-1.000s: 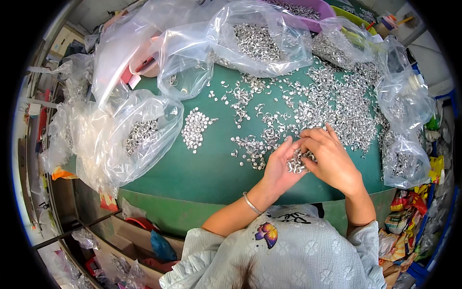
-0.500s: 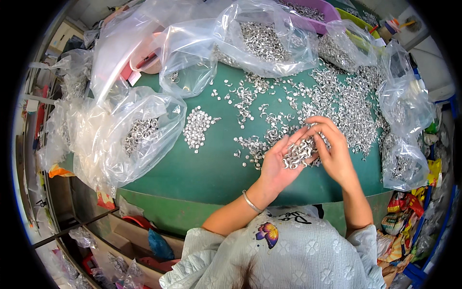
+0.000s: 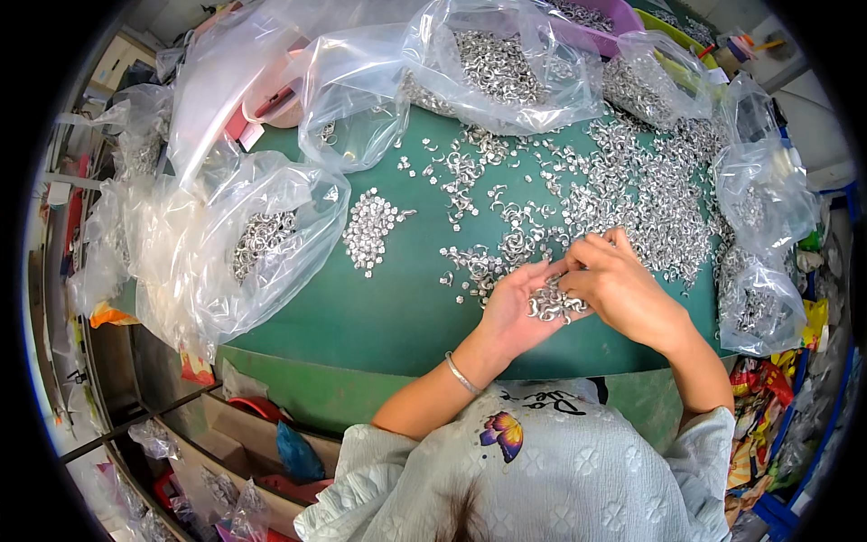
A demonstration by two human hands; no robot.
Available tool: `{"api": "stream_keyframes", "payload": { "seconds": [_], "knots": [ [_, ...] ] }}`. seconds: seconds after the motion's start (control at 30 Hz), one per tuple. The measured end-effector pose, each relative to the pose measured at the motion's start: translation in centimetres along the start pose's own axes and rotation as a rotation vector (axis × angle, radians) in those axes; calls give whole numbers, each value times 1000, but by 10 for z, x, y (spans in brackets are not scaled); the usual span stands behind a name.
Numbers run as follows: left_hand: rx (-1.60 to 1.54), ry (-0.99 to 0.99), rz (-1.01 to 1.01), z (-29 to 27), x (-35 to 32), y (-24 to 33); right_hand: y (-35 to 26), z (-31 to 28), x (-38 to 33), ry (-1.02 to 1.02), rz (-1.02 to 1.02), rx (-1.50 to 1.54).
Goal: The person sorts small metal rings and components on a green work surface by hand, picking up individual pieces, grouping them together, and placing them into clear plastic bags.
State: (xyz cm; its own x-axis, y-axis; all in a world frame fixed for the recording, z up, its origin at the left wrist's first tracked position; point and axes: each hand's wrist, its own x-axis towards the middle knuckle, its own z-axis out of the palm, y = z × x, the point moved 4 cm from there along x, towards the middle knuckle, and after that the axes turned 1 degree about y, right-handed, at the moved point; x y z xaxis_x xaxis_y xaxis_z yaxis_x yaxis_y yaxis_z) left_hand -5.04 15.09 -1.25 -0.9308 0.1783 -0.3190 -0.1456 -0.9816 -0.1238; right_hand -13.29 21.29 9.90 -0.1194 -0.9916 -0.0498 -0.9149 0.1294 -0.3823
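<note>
We are cupping curved metal pieces (image 3: 549,305) in our unclenched left hand (image 3: 513,318), near and right of centre.
Our right hand (image 3: 619,287) is curling over them; we cannot tell whether it is pinching one. We are risking a spill into the loose pile (image 3: 646,203) beyond, should the palm tip. The pieces are looking silvery, shiny and hooked; farther left, a separate cluster (image 3: 367,233) is lying on the green table (image 3: 397,325).

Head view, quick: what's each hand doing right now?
Left hand: open, palm up and cupped, holding a heap of small curved metal pieces.
Right hand: curled over that heap; whether it grips a piece cannot be told.
</note>
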Motion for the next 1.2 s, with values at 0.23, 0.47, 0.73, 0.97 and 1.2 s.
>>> {"api": "stream_keyframes", "payload": {
  "seconds": [0.23, 0.47, 0.73, 0.97, 1.2],
  "knots": [
    [75, 161, -6, 7, -3, 6, -9, -6, 14, -147, -115, -171],
    [166, 229, 46, 13, -3, 11, -9, -2, 22, -117, -250, -222],
    [8, -33, -26, 0, 11, 9, 14, 4, 20, -47, -155, 142],
    [-49, 224, -16, -12, 3, -7, 62, 2, 9, 211, 80, 441],
    [-323, 186, -152, -18, -23, -39, 79, 37, -22, 350, 322, 266]
  ]
}}
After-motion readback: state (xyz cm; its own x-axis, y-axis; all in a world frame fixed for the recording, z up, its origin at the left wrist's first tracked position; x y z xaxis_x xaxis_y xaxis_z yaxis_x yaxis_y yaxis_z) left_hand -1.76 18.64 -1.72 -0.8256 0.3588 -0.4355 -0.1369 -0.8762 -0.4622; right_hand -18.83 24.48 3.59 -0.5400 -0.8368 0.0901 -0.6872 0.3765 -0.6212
